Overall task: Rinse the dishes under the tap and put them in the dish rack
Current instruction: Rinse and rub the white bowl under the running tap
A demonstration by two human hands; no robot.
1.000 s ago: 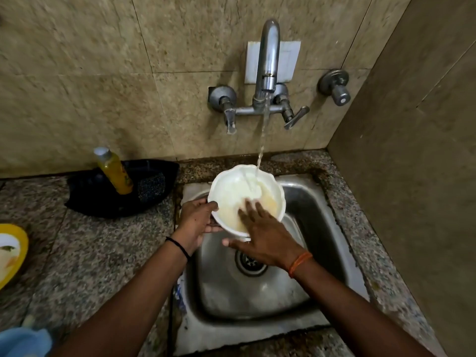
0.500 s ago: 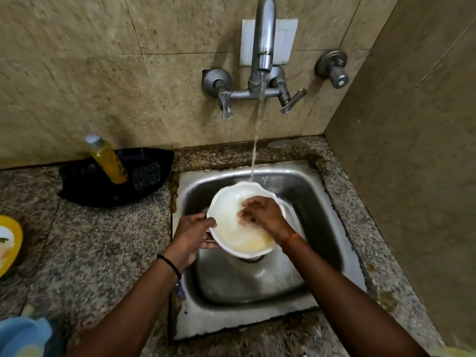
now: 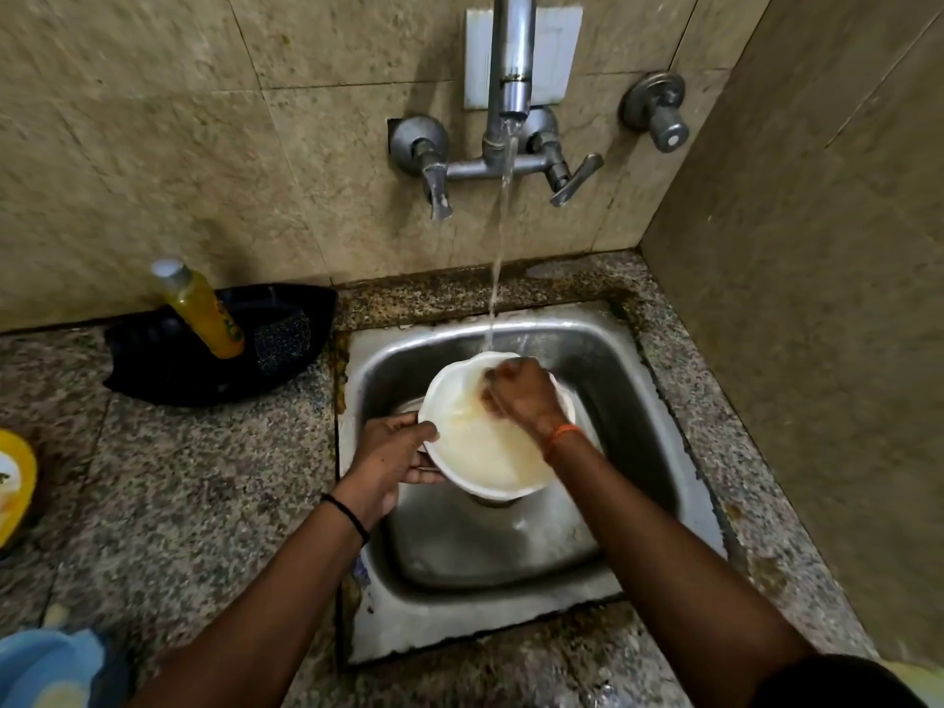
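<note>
We are holding a white bowl point(image 3: 485, 452) over the steel sink point(image 3: 638, 401) in the middle of the frame, tilted toward us and partly filled with cloudy yellowish water. Our left hand point(image 3: 391, 449) is gripping the bowl's left rim, thumb lying on the edge and fingers curling underneath. Our right hand point(image 3: 521, 396) is reaching into the bowl at its upper right, fingers bent against the inner wall; it is blurred, so we cannot tell whether they are pinching anything. Water is falling from the tap point(image 3: 511, 69) at the top centre and landing at the bowl's far rim, just beside the right hand.

A yellow bottle point(image 3: 202, 311) is leaning in a black tray point(image 3: 168, 370) at the left, with a dark scrub pad point(image 3: 281, 342) beside it. A yellow plate point(image 3: 15, 482) is showing at the far left edge, and something blue point(image 3: 46, 666) is sitting in the lower left corner.
</note>
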